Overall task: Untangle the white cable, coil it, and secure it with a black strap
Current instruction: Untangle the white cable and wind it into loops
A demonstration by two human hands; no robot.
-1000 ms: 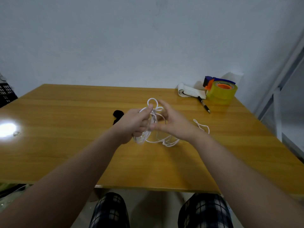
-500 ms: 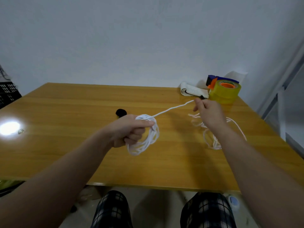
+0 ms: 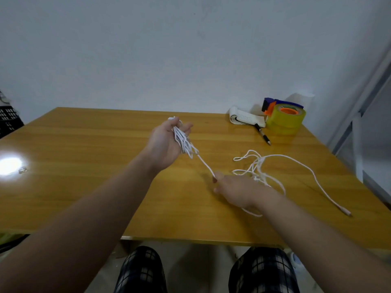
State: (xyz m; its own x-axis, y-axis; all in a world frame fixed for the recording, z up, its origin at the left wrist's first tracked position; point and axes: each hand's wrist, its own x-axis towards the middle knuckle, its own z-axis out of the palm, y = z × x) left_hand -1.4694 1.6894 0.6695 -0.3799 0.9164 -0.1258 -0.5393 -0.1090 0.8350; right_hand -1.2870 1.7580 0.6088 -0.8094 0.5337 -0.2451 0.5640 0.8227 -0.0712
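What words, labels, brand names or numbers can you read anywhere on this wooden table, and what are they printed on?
None can be read.
White rolled paper pad: faint grey marks, too blurred to read.
Yellow tape roll and black pen: no visible lettering.
White cable: no markings visible.

One head-worn wide-angle view looked forward and down from above the seated person's knees, across the table (image 3: 84,187) toward the wall (image 3: 169,49), near enough to show both forearms reaching in.
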